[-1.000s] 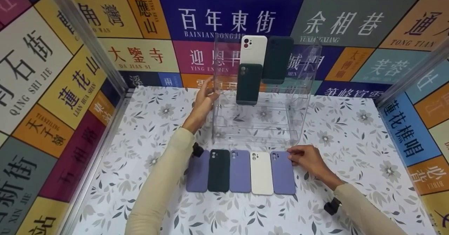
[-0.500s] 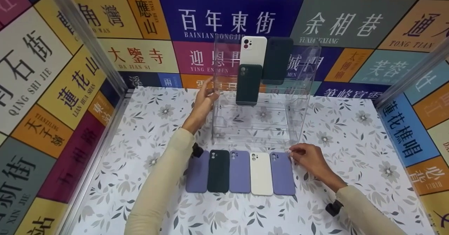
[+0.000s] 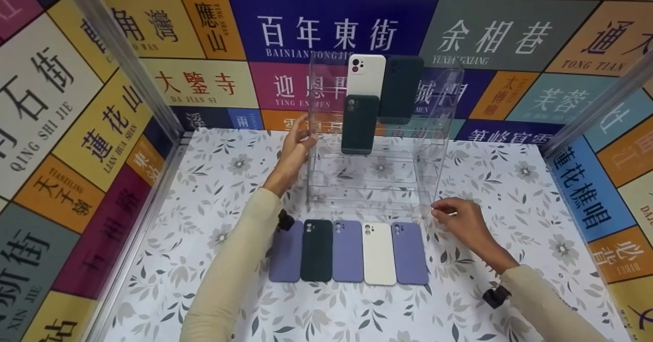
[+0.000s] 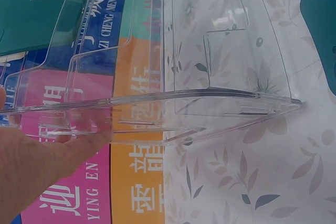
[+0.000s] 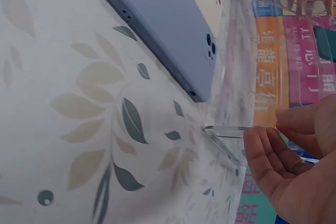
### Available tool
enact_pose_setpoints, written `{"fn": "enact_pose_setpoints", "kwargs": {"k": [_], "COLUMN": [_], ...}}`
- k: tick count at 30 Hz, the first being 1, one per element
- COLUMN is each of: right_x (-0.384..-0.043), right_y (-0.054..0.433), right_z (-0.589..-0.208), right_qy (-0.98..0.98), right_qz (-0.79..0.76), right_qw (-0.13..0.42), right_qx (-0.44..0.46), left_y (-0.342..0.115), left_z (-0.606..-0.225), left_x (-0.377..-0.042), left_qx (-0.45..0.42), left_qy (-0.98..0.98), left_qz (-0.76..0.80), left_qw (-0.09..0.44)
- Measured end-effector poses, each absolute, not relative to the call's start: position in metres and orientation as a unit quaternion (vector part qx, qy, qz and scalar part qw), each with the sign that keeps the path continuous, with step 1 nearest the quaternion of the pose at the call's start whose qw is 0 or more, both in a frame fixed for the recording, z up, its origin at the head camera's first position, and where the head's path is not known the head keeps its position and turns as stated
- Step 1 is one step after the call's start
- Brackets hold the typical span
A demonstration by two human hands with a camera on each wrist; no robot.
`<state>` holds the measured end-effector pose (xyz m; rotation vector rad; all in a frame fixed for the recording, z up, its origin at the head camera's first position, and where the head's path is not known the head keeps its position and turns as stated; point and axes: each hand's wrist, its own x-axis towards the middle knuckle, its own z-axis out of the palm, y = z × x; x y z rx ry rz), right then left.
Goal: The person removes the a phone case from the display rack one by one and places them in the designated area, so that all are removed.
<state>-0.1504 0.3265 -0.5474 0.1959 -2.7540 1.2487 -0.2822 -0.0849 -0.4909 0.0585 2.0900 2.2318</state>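
Observation:
A clear acrylic display stand (image 3: 365,194) stands on the table, with stepped tiers. My left hand (image 3: 296,150) grips its left side panel, thumb on one face; the left wrist view shows this hand (image 4: 42,166) at the panel's edge. At the stand's front right corner, the thumb and fingers of my right hand (image 5: 294,166) pinch the clear edge. The stand bears a white phone case (image 3: 366,79), a dark green case (image 3: 403,89) beside it, and another dark green case (image 3: 359,127) lower down in front.
A row of phone cases lies before the stand: purple (image 3: 284,260), dark green (image 3: 317,252), purple (image 3: 348,252), white (image 3: 379,255) and purple (image 3: 409,255). Panels with printed characters (image 3: 331,30) wall in the table (image 3: 510,204) at the back and sides.
My right hand has moved from the upper right corner of the rightmost purple case, back and right to the stand's front corner. The left hand has kept its hold.

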Motion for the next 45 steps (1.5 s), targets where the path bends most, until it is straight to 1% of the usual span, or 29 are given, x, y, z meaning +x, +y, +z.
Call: {"fn": "enact_pose_setpoints", "kwargs": {"k": [5, 21, 27, 35, 45], "right_x": [-0.152, -0.159, -0.165, -0.177, -0.189], "right_y": [0.332, 0.336, 0.335, 0.334, 0.326], "right_z": [-0.536, -0.509, -0.494, -0.479, -0.47], "right_qy": [-0.904, -0.893, -0.89, -0.889, -0.884], "right_qz": [0.415, 0.439, 0.442, 0.444, 0.451], "right_qw": [0.073, 0.072, 0.085, 0.085, 0.099], "right_qx": [0.07, 0.072, 0.075, 0.072, 0.076], "left_y": [-0.085, -0.084, -0.084, -0.084, -0.084], "left_z": [-0.491, -0.492, -0.491, -0.491, -0.491], "left_x": [-0.283, -0.281, -0.281, -0.281, -0.282], "left_qx": [0.024, 0.022, 0.022, 0.021, 0.021], "left_qy": [0.68, 0.682, 0.681, 0.683, 0.681], "left_qz": [0.732, 0.73, 0.731, 0.729, 0.731], "left_qw": [0.039, 0.04, 0.038, 0.043, 0.038]}}
